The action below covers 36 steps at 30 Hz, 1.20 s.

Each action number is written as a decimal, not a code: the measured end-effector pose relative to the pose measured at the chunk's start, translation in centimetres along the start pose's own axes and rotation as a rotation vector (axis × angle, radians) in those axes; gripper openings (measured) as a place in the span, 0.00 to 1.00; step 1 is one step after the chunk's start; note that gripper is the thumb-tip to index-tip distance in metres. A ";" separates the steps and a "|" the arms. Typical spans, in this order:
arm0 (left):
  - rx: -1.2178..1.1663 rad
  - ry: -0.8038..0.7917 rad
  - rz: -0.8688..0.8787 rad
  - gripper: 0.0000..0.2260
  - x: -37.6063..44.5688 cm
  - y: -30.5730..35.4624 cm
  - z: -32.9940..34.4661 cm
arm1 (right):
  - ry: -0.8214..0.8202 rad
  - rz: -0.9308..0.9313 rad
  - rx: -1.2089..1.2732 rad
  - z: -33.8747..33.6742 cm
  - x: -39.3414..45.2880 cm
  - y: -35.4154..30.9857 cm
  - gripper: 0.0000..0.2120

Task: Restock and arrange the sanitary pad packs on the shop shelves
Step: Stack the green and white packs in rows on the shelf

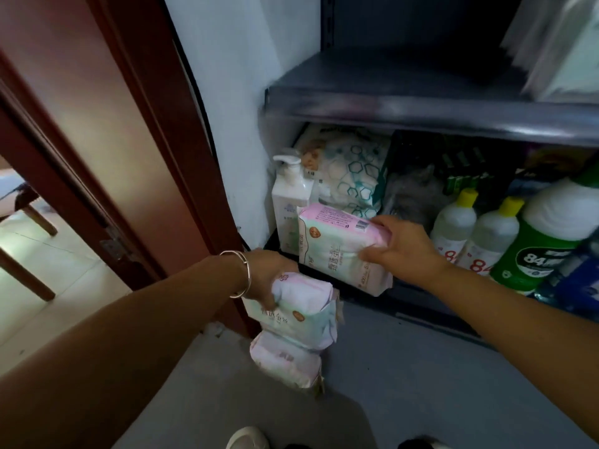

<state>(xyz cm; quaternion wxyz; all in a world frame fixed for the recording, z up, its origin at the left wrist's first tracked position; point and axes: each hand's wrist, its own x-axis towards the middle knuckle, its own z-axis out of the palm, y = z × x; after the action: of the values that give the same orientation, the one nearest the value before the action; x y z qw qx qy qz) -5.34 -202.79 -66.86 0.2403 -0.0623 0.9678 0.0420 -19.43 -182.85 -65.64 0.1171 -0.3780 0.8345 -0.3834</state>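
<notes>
My right hand (402, 247) grips a pink and white pad pack (337, 244) by its right end and holds it at the front edge of the bottom shelf (363, 294). My left hand (265, 273), with a bangle on the wrist, grips the top of another pink and mint pad pack (301, 312) below the shelf edge. A third pad pack (285, 361) hangs or lies just under that one, near the floor. Behind the held pack, a larger white pack with teal hexagons (353, 170) lies on the bottom shelf.
A white pump bottle (288, 202) stands at the shelf's left end. Two yellow-capped bottles (466, 228) and a green-labelled bottle (551, 241) stand on the right. The dark upper shelf (405, 89) overhangs. A brown door frame (155, 140) stands left.
</notes>
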 end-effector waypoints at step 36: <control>0.155 0.558 -0.068 0.24 0.2 3.8 -36.5 | 0.716 0.040 -0.387 -20.8 11.2 -12.5 0.12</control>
<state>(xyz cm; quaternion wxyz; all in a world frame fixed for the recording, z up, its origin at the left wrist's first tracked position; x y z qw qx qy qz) -22.87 -203.08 -34.58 -0.0299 -0.0854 0.9942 -0.0588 -30.40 -184.71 -41.36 -0.2466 -0.2193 0.8865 -0.3242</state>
